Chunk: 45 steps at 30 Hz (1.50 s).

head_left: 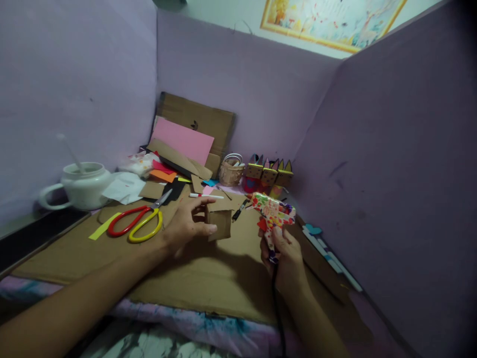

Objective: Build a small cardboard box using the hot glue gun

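My left hand (190,223) grips the left side of a small open cardboard box (220,223), thumb at the front and fingers behind its edge. In my right hand (285,248) is a glue gun (271,211) with a colourful flowered covering, its handle wrapped by my fingers. The nozzle points left, above and to the right of the box and apart from it. A black cord hangs from the handle. Left of my left hand lie scissors (143,221) with one red and one yellow handle, blades pointing away. Behind the box is a white pen (206,196) with a red band.
A cardboard sheet (194,283) covers the table. At the left stand a white mug (85,185) and a dark flat panel (40,233). Paper scraps, pink paper (182,139), a small basket (231,170) and decorated holders (269,173) line the back. Purple walls enclose three sides.
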### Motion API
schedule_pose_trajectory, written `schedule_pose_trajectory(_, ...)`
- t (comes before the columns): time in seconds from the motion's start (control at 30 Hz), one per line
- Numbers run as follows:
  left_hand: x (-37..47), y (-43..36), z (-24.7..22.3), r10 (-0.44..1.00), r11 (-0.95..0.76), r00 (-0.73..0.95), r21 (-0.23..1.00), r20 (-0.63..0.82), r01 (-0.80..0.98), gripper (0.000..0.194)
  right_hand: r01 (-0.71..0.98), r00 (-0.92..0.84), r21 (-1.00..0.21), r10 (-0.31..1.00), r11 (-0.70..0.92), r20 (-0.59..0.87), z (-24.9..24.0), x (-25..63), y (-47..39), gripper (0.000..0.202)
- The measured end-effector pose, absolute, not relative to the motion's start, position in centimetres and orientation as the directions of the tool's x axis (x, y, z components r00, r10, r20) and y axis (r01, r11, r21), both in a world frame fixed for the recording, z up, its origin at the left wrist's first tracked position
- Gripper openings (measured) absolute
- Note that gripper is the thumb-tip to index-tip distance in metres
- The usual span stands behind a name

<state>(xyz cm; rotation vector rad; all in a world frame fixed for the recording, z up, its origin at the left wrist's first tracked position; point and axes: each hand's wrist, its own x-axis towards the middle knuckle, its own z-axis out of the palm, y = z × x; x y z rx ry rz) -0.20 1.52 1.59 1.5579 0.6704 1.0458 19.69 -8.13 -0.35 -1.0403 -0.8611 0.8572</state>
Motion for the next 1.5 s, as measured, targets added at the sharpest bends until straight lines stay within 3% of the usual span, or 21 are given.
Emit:
schedule_pose_trajectory(0.17, -0.3, 1.3, 1.5, 0.830, -0.079, 0.527, 0.973, 0.184, -0.215, 0.051, -0.145, 0.424, -0.943, 0.880, 0.299, 0.213, -0.5, 20.1, -8.2, 0.039)
schedule_pose_trajectory(0.27, -0.3, 1.5, 1.4, 0.843, -0.092, 0.511, 0.980, 0.171, -0.176, 0.050, 0.201, 0.408, -0.897, 0.798, 0.394, 0.443, -1.1, 20.1, -8.6, 0.032)
schedule_pose_trajectory(0.33, -0.2, 1.8, 1.2, 0.860, -0.155, 0.470, 0.980, 0.197, -0.128, 0.052, 0.513, 0.313, -0.731, 0.695, 0.450, 0.648, -1.3, 19.9, -8.9, 0.021)
schedule_pose_trajectory(0.4, -0.3, 2.1, 1.1, 0.872, -0.206, 0.437, 0.975, 0.222, -0.083, 0.055, 0.693, 0.121, -0.513, 0.619, 0.507, 0.776, -1.3, 19.6, -9.1, 0.009)
schedule_pose_trajectory(0.47, -0.3, 2.3, 1.0, 0.878, -0.241, 0.412, 0.969, 0.245, -0.061, 0.055, 0.736, -0.054, -0.366, 0.588, 0.570, 0.807, -1.3, 19.3, -9.2, 0.014)
schedule_pose_trajectory(0.53, -0.3, 2.5, 0.9, 0.880, -0.272, 0.394, 0.962, 0.265, -0.041, 0.053, 0.743, -0.130, -0.315, 0.588, 0.591, 0.798, -1.2, 19.2, -9.1, 0.024)
schedule_pose_trajectory(0.8, -0.3, 2.5, 1.1, 0.878, -0.295, 0.393, 0.956, 0.272, -0.003, 0.054, 0.764, -0.131, -0.303, 0.596, 0.570, 0.792, -1.5, 19.6, -8.9, 0.035)
schedule_pose_trajectory(0.93, -0.2, 2.1, 1.6, 0.892, -0.170, 0.400, 0.977, 0.210, -0.133, 0.053, 0.800, -0.022, -0.345, 0.599, 0.490, 0.801, -1.7, 19.8, -9.1, 0.018)
schedule_pose_trajectory(1.03, -0.2, 2.0, 1.7, 0.878, -0.022, 0.458, 0.968, 0.138, -0.249, 0.054, 0.737, 0.267, -0.572, 0.623, 0.359, 0.736, -1.5, 20.3, -8.9, 0.017)
schedule_pose_trajectory(1.1, -0.2, 2.1, 1.5, 0.867, -0.006, 0.480, 0.965, 0.135, -0.260, 0.056, 0.584, 0.478, -0.778, 0.678, 0.229, 0.559, -1.2, 20.8, -8.3, 0.032)
schedule_pose_trajectory(1.17, -0.3, 2.3, 1.3, 0.856, -0.030, 0.496, 0.971, 0.147, -0.237, 0.059, 0.422, 0.547, -0.902, 0.767, 0.093, 0.335, -0.9, 21.5, -7.0, 0.045)
schedule_pose_trajectory(1.27, -0.5, 2.7, 0.8, 0.840, -0.080, 0.516, 0.980, 0.165, -0.182, 0.064, 0.392, 0.504, -0.920, 0.841, -0.020, 0.196, -1.0, 22.8, -4.6, 0.055)
schedule_pose_trajectory(1.33, -0.7, 3.0, 0.6, 0.820, -0.098, 0.549, 0.984, 0.163, -0.146, 0.066, 0.431, 0.490, -0.898, 0.858, -0.085, 0.154, -1.1, 23.6, -3.3, 0.050)
schedule_pose_trajectory(1.5, -0.8, 3.2, 0.4, 0.773, -0.136, 0.616, 0.988, 0.149, -0.068, 0.069, 0.571, 0.558, -0.790, 0.811, -0.222, 0.176, -0.5, 24.9, -3.4, 0.040)
